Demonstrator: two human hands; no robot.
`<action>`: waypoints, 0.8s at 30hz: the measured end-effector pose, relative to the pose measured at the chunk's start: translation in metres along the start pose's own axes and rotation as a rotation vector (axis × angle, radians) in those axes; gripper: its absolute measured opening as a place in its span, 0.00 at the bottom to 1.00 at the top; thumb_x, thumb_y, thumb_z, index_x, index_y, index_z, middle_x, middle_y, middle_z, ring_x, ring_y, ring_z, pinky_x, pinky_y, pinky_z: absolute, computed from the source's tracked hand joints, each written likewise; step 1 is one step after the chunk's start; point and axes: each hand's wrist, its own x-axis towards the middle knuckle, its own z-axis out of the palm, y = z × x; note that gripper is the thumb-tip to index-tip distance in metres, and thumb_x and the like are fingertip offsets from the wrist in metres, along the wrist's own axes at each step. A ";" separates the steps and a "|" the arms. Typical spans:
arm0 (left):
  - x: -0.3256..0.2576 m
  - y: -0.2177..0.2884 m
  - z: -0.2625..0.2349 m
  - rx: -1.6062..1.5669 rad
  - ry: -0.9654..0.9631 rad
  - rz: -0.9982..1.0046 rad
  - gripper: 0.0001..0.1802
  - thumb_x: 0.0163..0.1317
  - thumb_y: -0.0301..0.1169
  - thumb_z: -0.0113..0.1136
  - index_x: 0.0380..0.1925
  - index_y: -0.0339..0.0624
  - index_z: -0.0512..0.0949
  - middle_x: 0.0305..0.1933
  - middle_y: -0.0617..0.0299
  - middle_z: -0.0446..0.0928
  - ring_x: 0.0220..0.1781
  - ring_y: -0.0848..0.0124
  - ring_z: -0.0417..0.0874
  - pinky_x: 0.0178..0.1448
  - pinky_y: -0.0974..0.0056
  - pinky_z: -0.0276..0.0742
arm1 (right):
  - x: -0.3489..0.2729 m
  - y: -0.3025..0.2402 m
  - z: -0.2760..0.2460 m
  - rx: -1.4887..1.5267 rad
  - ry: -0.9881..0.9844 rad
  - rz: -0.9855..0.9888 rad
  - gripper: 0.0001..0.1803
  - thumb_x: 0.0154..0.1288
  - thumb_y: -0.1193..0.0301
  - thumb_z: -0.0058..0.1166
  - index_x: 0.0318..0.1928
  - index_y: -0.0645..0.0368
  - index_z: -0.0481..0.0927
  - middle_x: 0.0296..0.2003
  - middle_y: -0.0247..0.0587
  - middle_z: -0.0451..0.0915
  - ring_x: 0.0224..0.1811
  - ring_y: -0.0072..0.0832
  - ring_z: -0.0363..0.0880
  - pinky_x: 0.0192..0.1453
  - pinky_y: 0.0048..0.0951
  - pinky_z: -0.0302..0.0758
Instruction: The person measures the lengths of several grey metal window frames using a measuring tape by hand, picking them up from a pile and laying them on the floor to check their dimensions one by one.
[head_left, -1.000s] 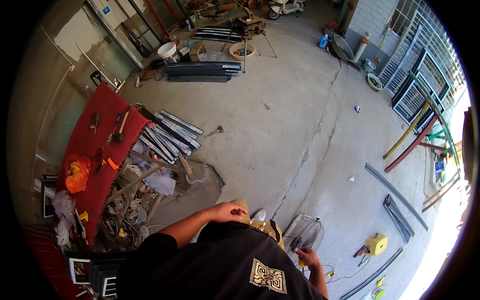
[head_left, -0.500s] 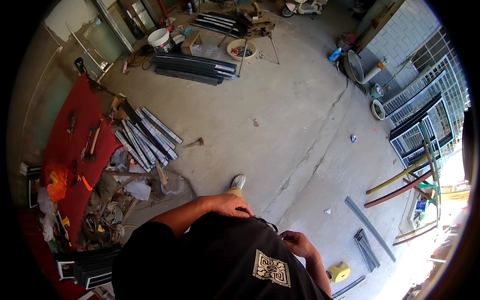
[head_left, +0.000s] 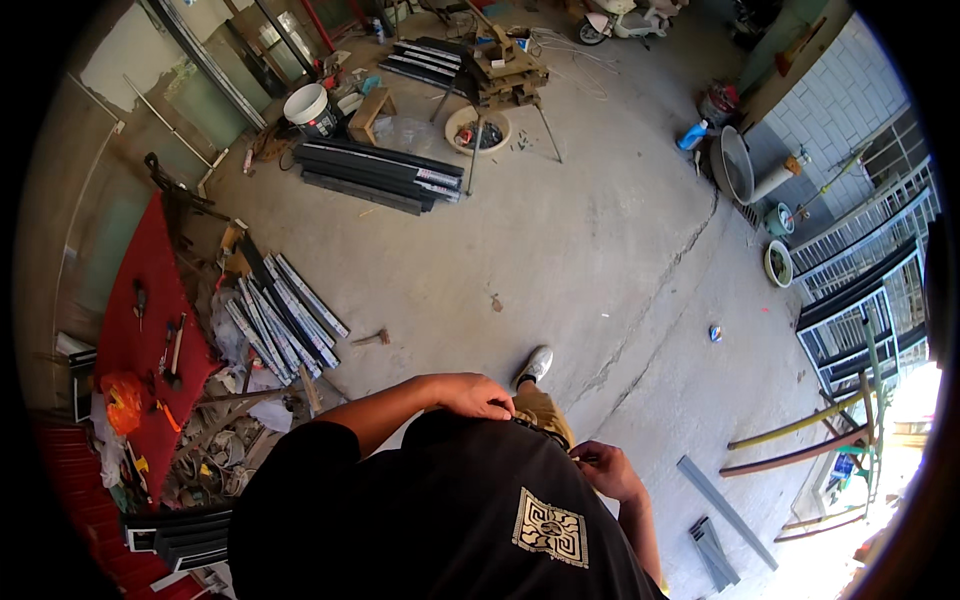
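Note:
My left hand (head_left: 478, 396) is at the front of my waist, fingers curled down at the hem of my black T-shirt (head_left: 420, 500). Close to its fingertips a dark belt or strap (head_left: 540, 430) runs over my tan trousers (head_left: 543, 408). On the other side of my waist, my right hand (head_left: 608, 470) is closed, thumb and fingers pinched together near that strap's end. Whatever either hand grips is too small or hidden to make out. Beyond the trousers, one light shoe (head_left: 538, 362) shows on the concrete floor.
Wrapped profile bars (head_left: 285, 315) and a hammer-like tool (head_left: 372, 338) lie left. Tools rest on a red-covered table (head_left: 150, 300) beside scrap. Dark profiles (head_left: 375, 172) lie ahead near a stand (head_left: 508, 75). Window frames (head_left: 860, 290) lean right; grey bars (head_left: 725, 510) lie nearer.
The floor and surrounding things have shifted in view. The visible shoe is further right, with more trouser leg showing. Both hands stay at my waist. A yellow tool is now mostly hidden by my right arm.

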 end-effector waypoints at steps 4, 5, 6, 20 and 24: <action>0.069 0.044 -0.057 -0.151 0.265 0.038 0.21 0.74 0.44 0.55 0.57 0.40 0.80 0.49 0.58 0.85 0.51 0.70 0.83 0.58 0.63 0.76 | 0.065 -0.118 -0.120 -0.353 0.055 -0.027 0.27 0.71 0.55 0.60 0.60 0.62 0.78 0.31 0.47 0.85 0.34 0.34 0.86 0.41 0.35 0.79; 0.086 0.056 -0.072 -0.230 0.375 0.073 0.21 0.74 0.43 0.55 0.56 0.40 0.80 0.48 0.59 0.85 0.50 0.72 0.82 0.57 0.64 0.76 | 0.084 -0.138 -0.135 -0.363 0.052 -0.030 0.27 0.71 0.55 0.60 0.60 0.62 0.78 0.31 0.47 0.85 0.34 0.34 0.86 0.41 0.35 0.79; 0.099 0.067 -0.086 -0.205 0.430 0.095 0.20 0.74 0.41 0.56 0.57 0.39 0.79 0.44 0.61 0.84 0.47 0.74 0.81 0.54 0.65 0.76 | 0.103 -0.153 -0.148 -0.350 0.036 -0.112 0.31 0.72 0.52 0.58 0.64 0.62 0.74 0.31 0.47 0.85 0.35 0.35 0.86 0.43 0.35 0.79; 0.391 0.139 -0.411 0.039 0.325 0.361 0.14 0.60 0.37 0.68 0.38 0.39 0.78 0.36 0.53 0.82 0.39 0.56 0.84 0.43 0.55 0.77 | 0.359 -0.303 -0.424 -0.315 -0.125 -0.173 0.55 0.71 0.38 0.51 0.79 0.64 0.44 0.55 0.62 0.81 0.57 0.49 0.83 0.62 0.39 0.76; 0.449 0.175 -0.496 -0.096 0.310 0.361 0.14 0.60 0.36 0.69 0.33 0.39 0.75 0.31 0.57 0.80 0.33 0.66 0.80 0.39 0.60 0.74 | 0.384 -0.312 -0.513 -0.165 -0.050 -0.122 0.47 0.74 0.44 0.52 0.78 0.64 0.53 0.52 0.53 0.81 0.51 0.40 0.82 0.58 0.35 0.77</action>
